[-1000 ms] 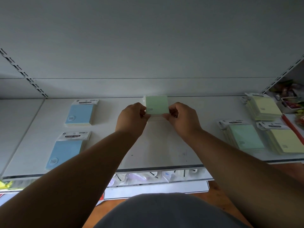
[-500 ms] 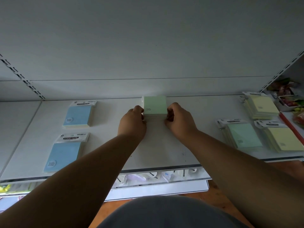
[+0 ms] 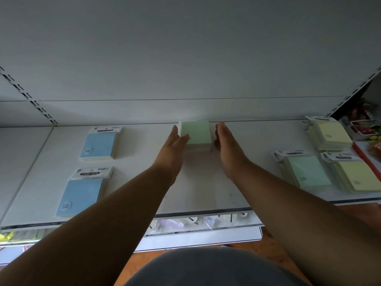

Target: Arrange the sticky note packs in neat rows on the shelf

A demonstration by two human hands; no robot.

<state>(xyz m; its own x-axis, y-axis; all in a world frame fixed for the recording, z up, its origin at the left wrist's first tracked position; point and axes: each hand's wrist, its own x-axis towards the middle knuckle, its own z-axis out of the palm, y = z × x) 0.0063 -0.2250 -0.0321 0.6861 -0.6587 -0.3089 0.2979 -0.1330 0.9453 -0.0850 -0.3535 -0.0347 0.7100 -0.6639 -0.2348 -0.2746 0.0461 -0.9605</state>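
Between my straight fingers, left hand (image 3: 172,144) and right hand (image 3: 225,144), sits the green pack stack (image 3: 196,135); I square it, gripping nothing, next fetching another pack.

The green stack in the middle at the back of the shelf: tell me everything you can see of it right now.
The green stack is a pile of pale green sticky note packs, squared up and lying flat on the white shelf, its far edge at the back wall. A small dark print mark shows near the top sheet's left edge. The left hand and the right hand flank it with straight fingers; the left thumb touches its left edge, the right hand's contact is unclear.
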